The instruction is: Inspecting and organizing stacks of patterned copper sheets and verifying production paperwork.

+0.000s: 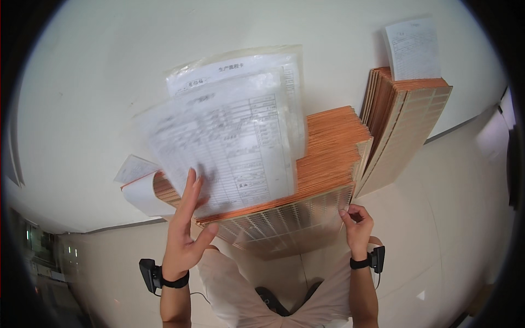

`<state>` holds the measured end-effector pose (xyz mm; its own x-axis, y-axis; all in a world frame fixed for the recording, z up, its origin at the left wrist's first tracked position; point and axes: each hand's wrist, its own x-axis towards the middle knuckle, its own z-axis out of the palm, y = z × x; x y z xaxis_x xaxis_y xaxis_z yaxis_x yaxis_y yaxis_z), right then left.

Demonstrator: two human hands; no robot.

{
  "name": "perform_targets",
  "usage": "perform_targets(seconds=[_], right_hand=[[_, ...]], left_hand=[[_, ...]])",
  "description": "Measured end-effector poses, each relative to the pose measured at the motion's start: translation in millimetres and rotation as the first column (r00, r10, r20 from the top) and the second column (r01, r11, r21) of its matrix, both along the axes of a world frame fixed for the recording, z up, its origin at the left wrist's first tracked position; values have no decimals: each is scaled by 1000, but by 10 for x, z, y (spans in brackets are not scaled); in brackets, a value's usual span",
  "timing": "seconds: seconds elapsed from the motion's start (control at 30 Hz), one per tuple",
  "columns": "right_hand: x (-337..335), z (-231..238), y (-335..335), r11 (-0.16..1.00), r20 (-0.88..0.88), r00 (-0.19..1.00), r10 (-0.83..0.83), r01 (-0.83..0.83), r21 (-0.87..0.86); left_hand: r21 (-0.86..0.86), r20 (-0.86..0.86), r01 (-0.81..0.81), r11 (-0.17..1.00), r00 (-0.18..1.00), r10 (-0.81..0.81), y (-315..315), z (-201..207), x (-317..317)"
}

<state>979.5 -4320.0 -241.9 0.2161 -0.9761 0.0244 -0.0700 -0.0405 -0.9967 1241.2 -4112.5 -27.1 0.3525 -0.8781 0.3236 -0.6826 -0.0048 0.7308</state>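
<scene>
A thick row of thin panels with orange edges stands upright before me. The frontmost one is a perforated, shiny panel. My right hand is at this panel's right edge, thumb and forefinger pinched on it. My left hand is raised at the left end of the row, fingers stretched and thumb spread. Its fingertips overlap a printed sheet in a clear sleeve, which leans on top of the panels; whether they touch it I cannot tell. Another sleeved sheet shows behind it.
A second stack of panels leans against the white wall at the right, a paper on top. At the left, more panels stand with a white sheet over them. My knees and shoes are below, on the tiled floor.
</scene>
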Motion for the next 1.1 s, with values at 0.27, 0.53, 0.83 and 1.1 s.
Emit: perform_targets(seconds=[0.27,0.53,0.83,1.1], right_hand=[[45,5,28,1000,41,999,-3,4,-11],[24,-1,-6,999,9,999,-31,31,26],[29,-46,17,999,11,999,-49,49,-1],[33,-51,19,999,-30,999,-44,43,-28]], left_hand=[[-80,-59,-310,948,950,306,272,-509,-173],[-239,-172,-555,797,832,528,567,-1232,-332],[-85,-138,-566,820,822,553,673,-1507,-250],[228,390,-478,848,843,370,1250,-2114,-28]])
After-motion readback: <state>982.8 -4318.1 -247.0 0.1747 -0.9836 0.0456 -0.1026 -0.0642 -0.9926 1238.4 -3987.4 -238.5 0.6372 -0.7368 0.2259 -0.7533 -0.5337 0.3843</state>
